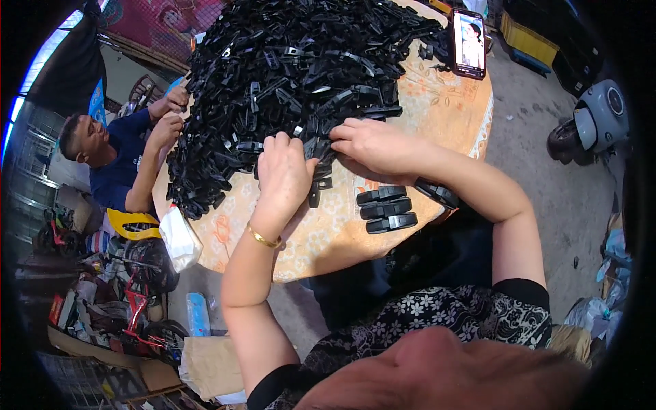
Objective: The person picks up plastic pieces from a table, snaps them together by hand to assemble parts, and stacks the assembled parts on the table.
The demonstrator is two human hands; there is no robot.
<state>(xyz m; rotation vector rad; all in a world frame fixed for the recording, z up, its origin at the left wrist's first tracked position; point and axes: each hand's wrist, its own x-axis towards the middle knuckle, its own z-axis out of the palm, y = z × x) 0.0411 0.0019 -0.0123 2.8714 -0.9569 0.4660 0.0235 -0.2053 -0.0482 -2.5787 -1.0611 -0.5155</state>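
Note:
A large heap of small black plastic pieces (287,82), some with glinting metal bits, covers much of the round table. Both my hands are at its near edge. My left hand (281,174), with a gold bangle on its wrist, has its fingers curled and closed on a black piece, mostly hidden under them. From the right, my right hand (376,145) pinches a black piece between thumb and fingers; its shape is unclear. Dark pieces lie between the two hands. Below my right hand, several black oblong assembled pieces (387,209) lie in a stack-like row near the table edge.
The table (437,109) has a flowered orange cover. A phone (469,42) stands at the far right. A white tissue pack (180,239) lies at the left edge. Another person (116,157) works on the heap's left side. A scooter (594,123) stands beyond to the right.

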